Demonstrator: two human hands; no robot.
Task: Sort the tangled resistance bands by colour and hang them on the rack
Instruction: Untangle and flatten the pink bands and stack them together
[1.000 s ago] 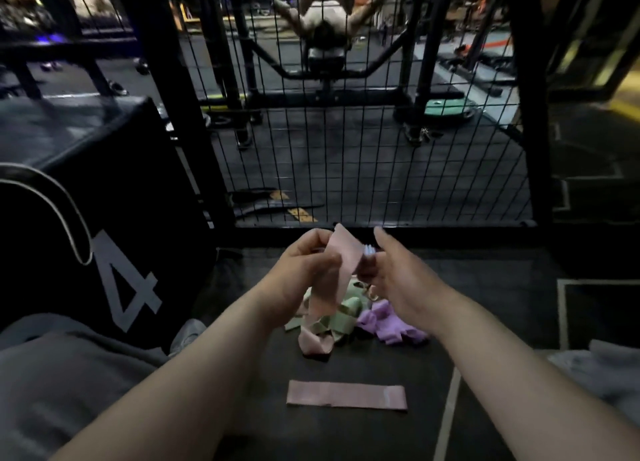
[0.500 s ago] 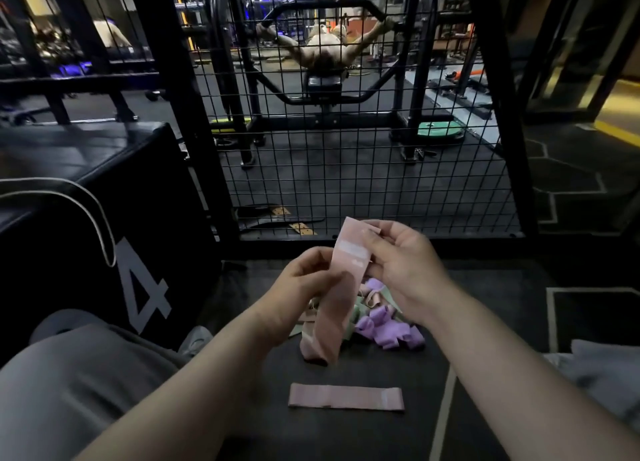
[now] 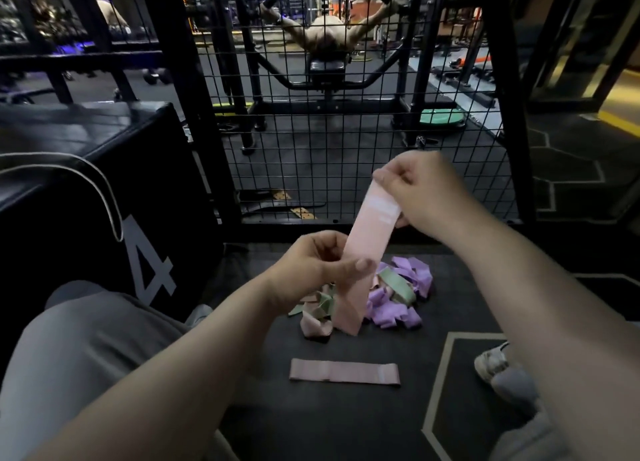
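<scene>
Two hands hold one pink band (image 3: 367, 239) between them, raised above the floor. The right hand (image 3: 427, 190) is the higher one; its fingers and thumb pinch the top end of the band, close to a pale stitched patch. The left hand (image 3: 311, 268) is lower and more to the left. Its curled fingers and thumb grip the band around the middle, so the band runs slanted from the right hand down to the left hand, and its free end hangs below the left hand. Just beyond and below this hanging end lies the tangled pile (image 3: 398, 298) of bands on the dark floor mat (image 3: 346, 422): purple pieces mostly under the right hand, green and pink pieces more under the left hand. Nearer to the person than both hands, a second pink band (image 3: 344, 374) lies flat and straight on the mat, apart from the pile. Beyond the hands stands a black wire mesh panel (image 3: 346, 142), and through it a person on a weight bench (image 3: 329, 38) can be seen. Left of the left hand is a large black box (image 3: 69, 235) with a pale figure 4 on its side. Below the right forearm a light shoe (image 3: 491, 362) rests on the mat.
</scene>
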